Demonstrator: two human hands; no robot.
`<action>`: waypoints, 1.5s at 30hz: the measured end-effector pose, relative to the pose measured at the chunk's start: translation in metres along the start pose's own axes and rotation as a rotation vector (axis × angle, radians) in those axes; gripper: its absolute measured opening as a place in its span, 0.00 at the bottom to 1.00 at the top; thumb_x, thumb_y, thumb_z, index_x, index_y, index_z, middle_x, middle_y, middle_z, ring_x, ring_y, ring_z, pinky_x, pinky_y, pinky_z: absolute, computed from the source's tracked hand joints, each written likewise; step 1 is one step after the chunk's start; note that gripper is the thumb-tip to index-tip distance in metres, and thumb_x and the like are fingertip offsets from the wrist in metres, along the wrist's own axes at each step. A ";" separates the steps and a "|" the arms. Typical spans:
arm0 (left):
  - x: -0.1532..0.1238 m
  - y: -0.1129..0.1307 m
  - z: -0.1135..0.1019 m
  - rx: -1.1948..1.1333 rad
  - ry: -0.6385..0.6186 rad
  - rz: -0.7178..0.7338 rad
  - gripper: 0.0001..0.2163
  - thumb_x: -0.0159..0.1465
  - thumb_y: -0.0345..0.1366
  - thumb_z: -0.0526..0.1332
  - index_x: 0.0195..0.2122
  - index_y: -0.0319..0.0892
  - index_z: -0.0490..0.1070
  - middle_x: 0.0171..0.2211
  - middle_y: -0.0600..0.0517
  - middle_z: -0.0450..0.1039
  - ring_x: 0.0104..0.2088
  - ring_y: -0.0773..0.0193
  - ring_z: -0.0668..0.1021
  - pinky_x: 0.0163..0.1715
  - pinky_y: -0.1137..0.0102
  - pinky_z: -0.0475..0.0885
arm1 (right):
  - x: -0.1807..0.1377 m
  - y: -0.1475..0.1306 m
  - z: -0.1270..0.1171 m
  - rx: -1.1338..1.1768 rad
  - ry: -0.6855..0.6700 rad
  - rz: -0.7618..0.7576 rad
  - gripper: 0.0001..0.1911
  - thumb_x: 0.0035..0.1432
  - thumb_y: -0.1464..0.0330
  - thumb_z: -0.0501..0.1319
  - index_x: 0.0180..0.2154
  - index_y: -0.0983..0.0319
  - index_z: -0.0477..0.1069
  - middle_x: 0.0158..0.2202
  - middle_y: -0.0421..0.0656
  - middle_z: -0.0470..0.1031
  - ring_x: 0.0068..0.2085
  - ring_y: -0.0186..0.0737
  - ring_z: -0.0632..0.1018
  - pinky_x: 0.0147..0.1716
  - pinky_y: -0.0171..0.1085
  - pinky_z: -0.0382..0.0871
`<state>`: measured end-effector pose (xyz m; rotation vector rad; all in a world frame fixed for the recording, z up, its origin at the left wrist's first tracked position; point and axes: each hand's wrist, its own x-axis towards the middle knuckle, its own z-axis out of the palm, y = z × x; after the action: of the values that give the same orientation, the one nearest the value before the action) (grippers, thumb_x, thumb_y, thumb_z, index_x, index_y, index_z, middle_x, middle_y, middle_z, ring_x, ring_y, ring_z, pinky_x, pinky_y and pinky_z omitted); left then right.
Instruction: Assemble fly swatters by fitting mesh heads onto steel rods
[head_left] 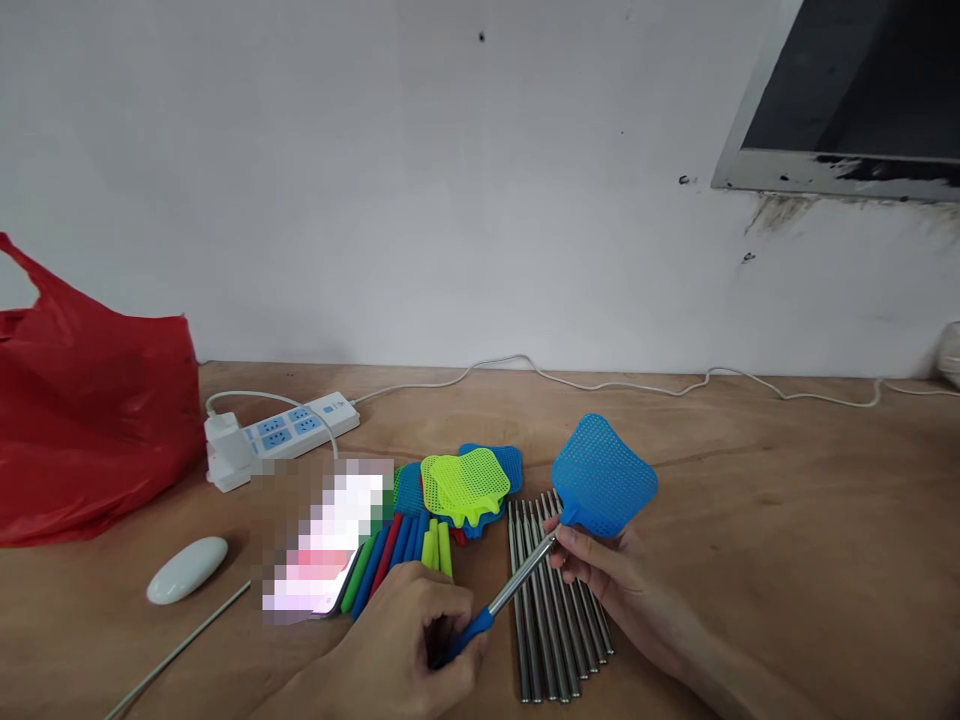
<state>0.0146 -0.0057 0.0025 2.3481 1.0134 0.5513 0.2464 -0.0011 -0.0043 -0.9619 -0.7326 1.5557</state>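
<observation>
My left hand (409, 645) is closed round the blue grip of a fly swatter's metal rod (517, 580). My right hand (607, 575) pinches the upper end of that rod, just under the blue mesh swatter head (604, 475), which stands tilted above the table. Under both hands lies a row of several bare metal rods (551, 625). To the left are a pile of mesh heads, lime green (465, 485) on top of blue ones, and several coloured handle grips (397, 555).
A red plastic bag (82, 400) stands at the left. A white power strip (277, 435) with a plugged charger, a white oval object (186, 568), a lit phone (322, 550) and a white cable (637, 385) lie on the wooden table (787, 520). A window frame (847, 100) is upper right.
</observation>
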 end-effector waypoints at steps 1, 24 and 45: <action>0.001 0.002 -0.001 -0.006 -0.020 -0.008 0.17 0.63 0.37 0.56 0.19 0.44 0.50 0.17 0.59 0.55 0.19 0.69 0.61 0.21 0.72 0.54 | -0.001 0.000 0.001 -0.022 0.012 -0.001 0.18 0.35 0.60 0.80 0.29 0.62 0.81 0.31 0.41 0.81 0.27 0.33 0.78 0.26 0.30 0.72; 0.002 0.005 0.000 -0.177 -0.027 0.024 0.13 0.66 0.36 0.55 0.25 0.44 0.56 0.19 0.60 0.53 0.18 0.71 0.60 0.20 0.75 0.55 | -0.003 0.018 -0.008 -0.264 -0.056 -0.258 0.12 0.54 0.56 0.70 0.32 0.58 0.76 0.25 0.39 0.75 0.27 0.39 0.75 0.33 0.40 0.68; 0.001 0.006 -0.003 -0.187 -0.078 0.013 0.12 0.65 0.36 0.54 0.25 0.45 0.54 0.19 0.60 0.54 0.19 0.70 0.61 0.20 0.75 0.55 | -0.006 0.004 0.005 -0.141 0.093 -0.257 0.17 0.44 0.54 0.75 0.29 0.58 0.77 0.15 0.32 0.58 0.20 0.31 0.57 0.29 0.36 0.64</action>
<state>0.0167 -0.0077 0.0087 2.1946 0.8730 0.5309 0.2405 -0.0075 -0.0042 -0.9940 -0.8726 1.2410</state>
